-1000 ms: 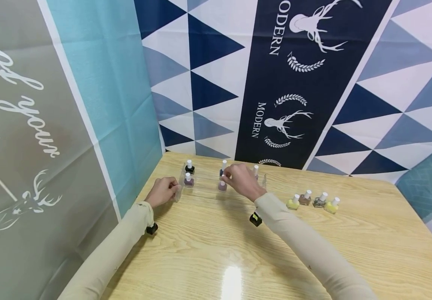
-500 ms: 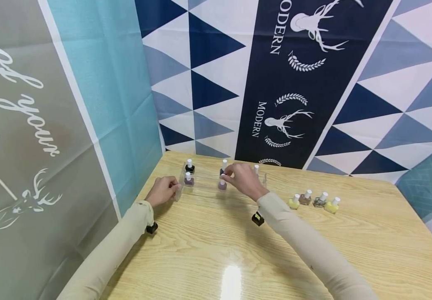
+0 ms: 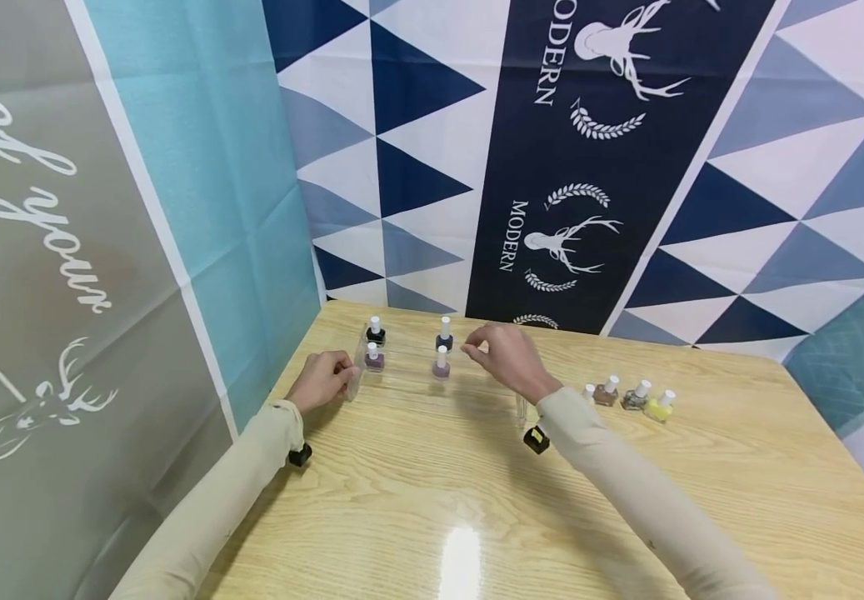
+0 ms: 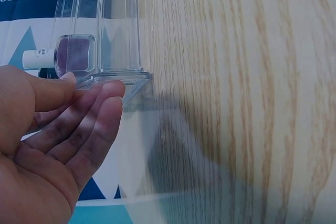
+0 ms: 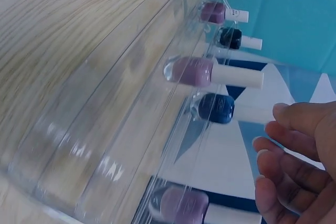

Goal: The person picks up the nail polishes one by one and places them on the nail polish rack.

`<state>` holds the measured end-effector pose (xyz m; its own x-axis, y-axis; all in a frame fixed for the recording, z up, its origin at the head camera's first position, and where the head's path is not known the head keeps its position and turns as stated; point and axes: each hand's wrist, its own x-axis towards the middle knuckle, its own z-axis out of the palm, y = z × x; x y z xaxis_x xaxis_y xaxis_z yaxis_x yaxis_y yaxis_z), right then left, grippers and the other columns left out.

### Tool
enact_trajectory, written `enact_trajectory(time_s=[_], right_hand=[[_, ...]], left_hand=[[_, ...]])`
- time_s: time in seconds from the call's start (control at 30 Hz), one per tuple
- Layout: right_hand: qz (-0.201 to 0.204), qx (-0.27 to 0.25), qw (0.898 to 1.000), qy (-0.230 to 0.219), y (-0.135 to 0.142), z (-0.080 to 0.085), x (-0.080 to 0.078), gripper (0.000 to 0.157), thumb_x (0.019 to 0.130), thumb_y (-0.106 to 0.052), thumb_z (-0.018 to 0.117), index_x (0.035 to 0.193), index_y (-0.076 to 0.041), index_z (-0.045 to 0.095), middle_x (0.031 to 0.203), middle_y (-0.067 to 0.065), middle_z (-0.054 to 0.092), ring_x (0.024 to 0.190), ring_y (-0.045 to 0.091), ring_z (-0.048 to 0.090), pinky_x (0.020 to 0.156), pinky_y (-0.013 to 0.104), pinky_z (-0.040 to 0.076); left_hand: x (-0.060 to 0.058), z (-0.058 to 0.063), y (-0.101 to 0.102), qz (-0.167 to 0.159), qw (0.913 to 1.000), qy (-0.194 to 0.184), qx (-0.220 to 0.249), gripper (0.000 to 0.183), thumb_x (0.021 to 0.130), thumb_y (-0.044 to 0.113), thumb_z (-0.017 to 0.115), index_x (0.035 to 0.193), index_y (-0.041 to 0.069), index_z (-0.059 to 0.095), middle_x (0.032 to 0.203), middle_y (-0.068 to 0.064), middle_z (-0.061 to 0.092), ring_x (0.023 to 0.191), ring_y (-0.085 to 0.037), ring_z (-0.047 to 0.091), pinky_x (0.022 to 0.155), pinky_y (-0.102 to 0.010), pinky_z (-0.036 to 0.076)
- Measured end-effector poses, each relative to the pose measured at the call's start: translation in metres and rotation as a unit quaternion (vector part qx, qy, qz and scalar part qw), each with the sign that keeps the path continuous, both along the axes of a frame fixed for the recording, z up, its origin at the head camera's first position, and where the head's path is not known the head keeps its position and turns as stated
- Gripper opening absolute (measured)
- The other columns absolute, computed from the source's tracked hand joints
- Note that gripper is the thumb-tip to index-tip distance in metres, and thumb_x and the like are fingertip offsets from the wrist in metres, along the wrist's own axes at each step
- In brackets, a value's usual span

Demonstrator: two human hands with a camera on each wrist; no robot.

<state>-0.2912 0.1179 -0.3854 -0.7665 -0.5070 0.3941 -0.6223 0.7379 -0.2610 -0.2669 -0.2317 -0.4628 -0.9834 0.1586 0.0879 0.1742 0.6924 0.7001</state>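
Note:
A clear stepped display rack stands toward the back of the table. My left hand pinches its left end panel between thumb and fingers. On the rack's upper tiers are nail polish bottles with white caps: a black one, a dark purple one, a dark blue one and a lilac one. Another mauve bottle shows in the right wrist view; my right hand hides it in the head view. My right hand hovers beside the blue and lilac bottles, fingers loosely bent, holding nothing.
Right of the rack, loose bottles stand in a row on the wooden table: a brown one, a grey glittery one, a yellow one and one mostly behind the right sleeve. Patterned cloth hangs behind the table.
My right hand has come away from the lilac bottle's cap and shifted right, uncovering the dark blue bottle. My left hand keeps its grip on the rack's end.

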Motion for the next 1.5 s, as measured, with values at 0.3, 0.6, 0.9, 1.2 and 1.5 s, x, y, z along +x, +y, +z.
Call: enact_trajectory(time_s=[0.3, 0.6, 0.9, 1.2, 1.5], right_hand=[[-0.008, 0.001, 1.0, 0.014, 0.035, 0.005, 0.013, 0.011, 0.095, -0.019, 0.076, 0.095, -0.009, 0.081, 0.093, 0.005, 0.076, 0.079, 0.022, 0.072, 0.07, 0.041, 0.057], [-0.037, -0.003, 0.999, 0.017, 0.074, 0.006, 0.023, 0.01, 0.095, -0.017, 0.077, 0.096, -0.007, 0.08, 0.091, 0.004, 0.076, 0.059, 0.009, 0.056, 0.059, 0.037, 0.05], [-0.075, 0.012, 0.997, 0.015, 0.114, -0.001, 0.032, 0.01, 0.095, -0.014, 0.075, 0.095, -0.005, 0.08, 0.092, 0.009, 0.076, 0.062, 0.013, 0.063, 0.062, 0.042, 0.054], [-0.109, 0.028, 0.994, -0.009, 0.153, -0.008, 0.044, 0.011, 0.096, -0.012, 0.074, 0.096, -0.003, 0.08, 0.092, 0.013, 0.074, 0.058, 0.012, 0.062, 0.056, 0.04, 0.053], [-0.136, 0.043, 0.99, -0.023, 0.174, -0.02, 0.048, 0.016, 0.091, -0.012, 0.078, 0.101, 0.001, 0.078, 0.094, 0.015, 0.073, 0.077, 0.033, 0.07, 0.064, 0.052, 0.056]], left_hand=[[0.001, -0.001, -0.001, -0.004, 1.0, -0.004, 0.003, 0.02, 0.105, 0.013, 0.061, 0.091, 0.002, 0.069, 0.069, -0.008, 0.066, 0.057, -0.019, 0.06, 0.051, -0.033, 0.048], [0.002, -0.001, 0.001, -0.007, 0.9999, -0.003, 0.008, 0.019, 0.105, 0.012, 0.061, 0.092, 0.0, 0.069, 0.07, -0.01, 0.066, 0.059, -0.023, 0.063, 0.05, -0.034, 0.047], [0.003, -0.002, 0.0, 0.008, 0.9999, -0.006, 0.001, 0.019, 0.105, 0.015, 0.063, 0.095, 0.001, 0.071, 0.072, -0.008, 0.068, 0.06, -0.019, 0.063, 0.051, -0.031, 0.048], [0.001, -0.002, -0.001, 0.007, 1.0, 0.002, 0.002, 0.016, 0.103, 0.014, 0.065, 0.101, 0.0, 0.072, 0.072, -0.007, 0.068, 0.06, -0.017, 0.064, 0.05, -0.031, 0.049], [0.002, -0.001, -0.001, 0.001, 1.0, 0.004, -0.004, 0.017, 0.104, 0.013, 0.065, 0.103, 0.0, 0.075, 0.073, -0.006, 0.07, 0.061, -0.017, 0.065, 0.053, -0.032, 0.05]])
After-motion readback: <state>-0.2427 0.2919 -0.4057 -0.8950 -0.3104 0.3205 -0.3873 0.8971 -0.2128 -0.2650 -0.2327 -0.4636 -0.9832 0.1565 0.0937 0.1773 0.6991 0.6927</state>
